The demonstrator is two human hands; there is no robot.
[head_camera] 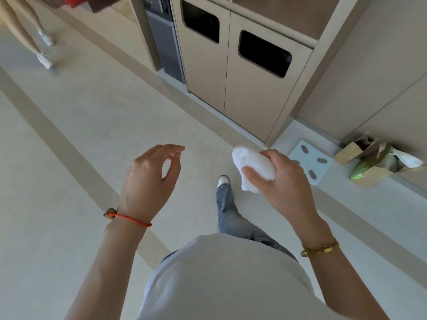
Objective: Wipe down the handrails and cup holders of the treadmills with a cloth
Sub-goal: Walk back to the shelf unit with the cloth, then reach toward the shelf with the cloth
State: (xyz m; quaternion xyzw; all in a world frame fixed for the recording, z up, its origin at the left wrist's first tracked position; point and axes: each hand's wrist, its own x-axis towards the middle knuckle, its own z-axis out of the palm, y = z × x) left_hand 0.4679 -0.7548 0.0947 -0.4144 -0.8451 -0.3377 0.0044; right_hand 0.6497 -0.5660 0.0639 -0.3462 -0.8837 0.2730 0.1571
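Here, at ten o'clock, another person's legs (34,35) in pale shoes stand on the smooth, light floor (69,135), which a darker beige stripe crosses diagonally. Toward nine o'clock of centre, the left hand (147,179) hangs in the air with its fingers loosely curled and parted, holding nothing; a thin red cord bracelet (131,219) circles that wrist. At twelve o'clock stands a beige cabinet (231,77) with two flat doors, each cut with a dark, round-cornered opening. Just right of centre, the right hand (284,179) grips a white cloth (254,165), soft and bunched into a roll, thumb and fingers wrapped round it. Its long axis runs from about ten to four o'clock, the rounded end pointing up-left past the fingers, a loose corner hanging below. A gold chain bracelet (320,248) sits on that wrist. At three o'clock lie a pale square scale (310,160) with oval pads and crumpled brown paper bags (369,158).
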